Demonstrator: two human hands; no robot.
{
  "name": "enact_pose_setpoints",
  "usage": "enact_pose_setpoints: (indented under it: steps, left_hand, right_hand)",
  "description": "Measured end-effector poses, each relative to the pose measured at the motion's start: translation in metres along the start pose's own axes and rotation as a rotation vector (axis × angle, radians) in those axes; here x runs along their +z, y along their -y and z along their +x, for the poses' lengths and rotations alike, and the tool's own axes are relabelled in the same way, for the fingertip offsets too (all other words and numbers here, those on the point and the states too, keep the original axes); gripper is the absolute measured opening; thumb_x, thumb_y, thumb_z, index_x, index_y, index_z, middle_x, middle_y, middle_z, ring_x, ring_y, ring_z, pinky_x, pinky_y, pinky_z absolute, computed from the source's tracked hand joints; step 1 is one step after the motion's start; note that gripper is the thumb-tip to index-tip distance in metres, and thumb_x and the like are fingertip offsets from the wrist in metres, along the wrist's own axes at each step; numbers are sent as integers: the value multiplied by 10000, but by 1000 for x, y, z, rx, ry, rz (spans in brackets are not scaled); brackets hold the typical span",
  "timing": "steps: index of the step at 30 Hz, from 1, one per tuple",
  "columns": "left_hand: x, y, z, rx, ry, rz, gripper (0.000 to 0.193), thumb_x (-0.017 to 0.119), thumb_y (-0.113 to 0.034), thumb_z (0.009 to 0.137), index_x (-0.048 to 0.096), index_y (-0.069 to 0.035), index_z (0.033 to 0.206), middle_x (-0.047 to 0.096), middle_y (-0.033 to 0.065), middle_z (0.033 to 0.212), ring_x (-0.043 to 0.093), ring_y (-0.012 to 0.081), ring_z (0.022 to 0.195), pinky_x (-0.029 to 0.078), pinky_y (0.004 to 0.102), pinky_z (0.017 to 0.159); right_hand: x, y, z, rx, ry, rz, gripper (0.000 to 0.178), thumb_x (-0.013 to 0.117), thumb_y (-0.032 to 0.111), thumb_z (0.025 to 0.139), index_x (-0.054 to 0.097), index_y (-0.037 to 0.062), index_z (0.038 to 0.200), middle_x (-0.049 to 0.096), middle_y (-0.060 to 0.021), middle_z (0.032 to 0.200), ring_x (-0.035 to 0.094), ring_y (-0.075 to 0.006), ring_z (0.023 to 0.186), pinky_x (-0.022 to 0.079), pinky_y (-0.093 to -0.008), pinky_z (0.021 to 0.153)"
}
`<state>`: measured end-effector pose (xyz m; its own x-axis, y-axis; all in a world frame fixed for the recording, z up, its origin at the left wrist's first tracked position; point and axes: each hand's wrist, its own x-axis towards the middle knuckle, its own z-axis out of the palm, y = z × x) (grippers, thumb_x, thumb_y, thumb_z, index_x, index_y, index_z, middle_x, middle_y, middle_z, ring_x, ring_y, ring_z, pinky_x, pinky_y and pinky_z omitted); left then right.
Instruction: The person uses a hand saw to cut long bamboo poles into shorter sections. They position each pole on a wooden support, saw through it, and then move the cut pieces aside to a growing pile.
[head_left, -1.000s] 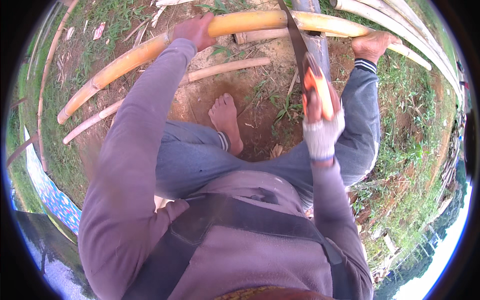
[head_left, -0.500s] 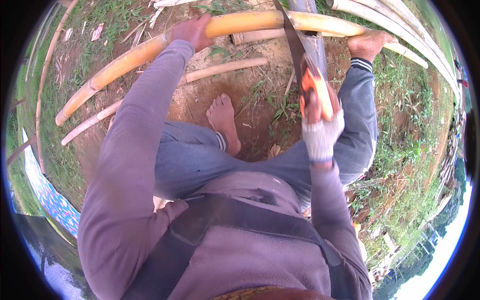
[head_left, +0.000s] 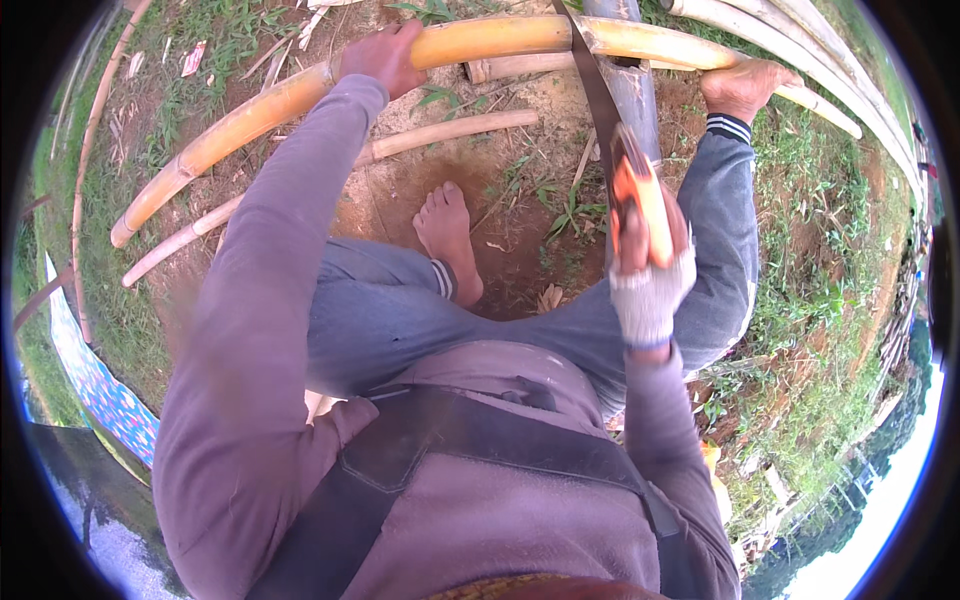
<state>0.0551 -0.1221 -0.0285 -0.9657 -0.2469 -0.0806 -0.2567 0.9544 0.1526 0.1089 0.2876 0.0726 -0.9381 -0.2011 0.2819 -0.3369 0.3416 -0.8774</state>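
Note:
A long yellow bamboo pole point(head_left: 490, 38) runs across the far part of the view. My left hand point(head_left: 384, 62) is wrapped round it, left of the middle. In a partly cut-away light glove, my right hand point(head_left: 650, 262) grips the orange handle of a hand saw point(head_left: 636, 190). The saw's dark blade lies across the pole, to the right of my left hand, with its far end beyond the pole. My right foot point(head_left: 742, 88) presses on the pole's thinner right part. Under the pole near the blade is a grey post point(head_left: 632, 105).
A thinner bamboo piece point(head_left: 450, 133) lies on the soil nearer me. My left foot point(head_left: 447, 235) stands bare on the dirt. Several pale poles point(head_left: 790, 40) lie at the far right. Grass and wood scraps cover the ground, and a blue patterned sheet point(head_left: 100, 385) lies at the left.
My right hand and the saw have shifted slightly nearer me and a little to the right. My left hand keeps its hold on the bamboo pole.

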Motion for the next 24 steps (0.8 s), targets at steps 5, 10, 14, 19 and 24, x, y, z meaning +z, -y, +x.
enact_pose_setpoints:
  steps: [5,10,14,19,24]
  left_hand:
    - [-2,-5,0,13,-30,17,640,824,-344,808,597,-233,1396,760,159,1180,746,404,1057,601,522,930]
    - [12,15,-7,24,-97,-19,635,838,-336,784,602,-225,1362,761,155,1149,744,412,1044,597,534,904]
    - [6,1,-7,13,-52,-8,628,836,-334,789,601,-218,1360,758,149,1183,742,417,1060,597,523,920]
    - [-3,-6,8,17,-32,-1,623,827,-337,806,598,-231,1375,753,132,1233,736,407,1105,589,514,962]
    - [-18,-8,-5,-33,4,57,620,821,-337,822,595,-223,1388,752,120,1265,729,388,1152,580,508,999]
  right_hand:
    - [77,-10,110,-140,-46,-271,323,713,257,1064,711,-2,1257,764,-186,1029,744,-245,913,577,-359,830]
    - [-8,15,-6,-140,63,-225,417,679,142,1050,617,-76,1400,741,-225,1266,743,-295,1131,584,-397,995]
    - [-14,8,-33,-10,11,-64,424,670,181,1056,613,-73,1391,731,-244,1262,749,-326,1123,591,-404,976]
    - [57,1,96,-189,-13,-325,299,693,229,1044,695,33,1271,760,-196,1139,735,-372,984,572,-431,808]
    - [9,13,16,42,62,-83,405,706,152,1055,636,-32,1409,718,-126,1243,710,-181,1053,598,-315,886]
